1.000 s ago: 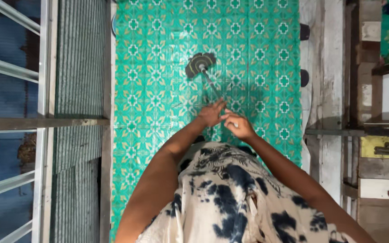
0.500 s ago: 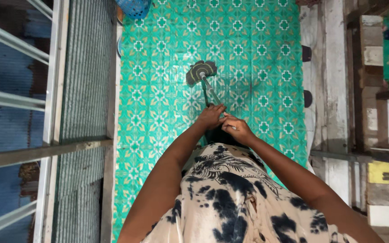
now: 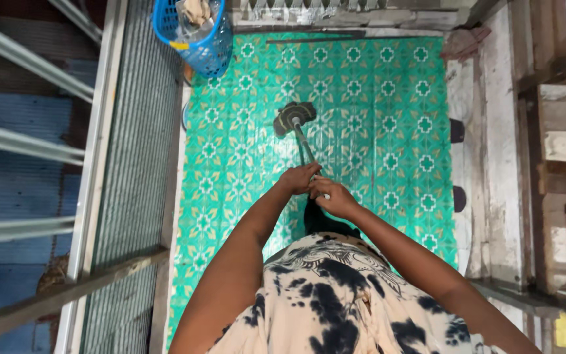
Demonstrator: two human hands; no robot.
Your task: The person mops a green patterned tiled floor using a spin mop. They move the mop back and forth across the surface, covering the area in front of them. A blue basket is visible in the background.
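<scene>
Bare fingers of both hands were closed round the thin grey metal handle of a floor mop (image 3: pixel 304 149) near the centre of the frame. The left hand (image 3: pixel 298 178) gripped it higher in the picture, farther down the shaft; the right hand (image 3: pixel 333 197) wrapped the near end just beside it, the two almost touching. Both arms reached forward from the lower edge of the frame, elbows bent, forearms converging over a cream and black tie-dyed shirt (image 3: pixel 335 295).

That handle looked stiff, light and smooth, probably a little slippery if wet, so a two-handed hold close to its top seemed the sensible place to take it. It slanted away from the hands to the dark, fan-shaped mop head (image 3: pixel 293 117), which lay flat on the floor above the hands in the frame. The head looked soft and likely to drag somewhat on the surface.

Under it spread the glossy green vinyl floor covering with white and tan flower pattern (image 3: pixel 388 131). A blue plastic basket (image 3: pixel 194 33) with something pale inside stood at the upper left corner of that floor. A grey mesh screen in a metal frame (image 3: pixel 132 164) ran down the left side, and whitewashed wooden boards (image 3: pixel 499 144) lined the right.
</scene>
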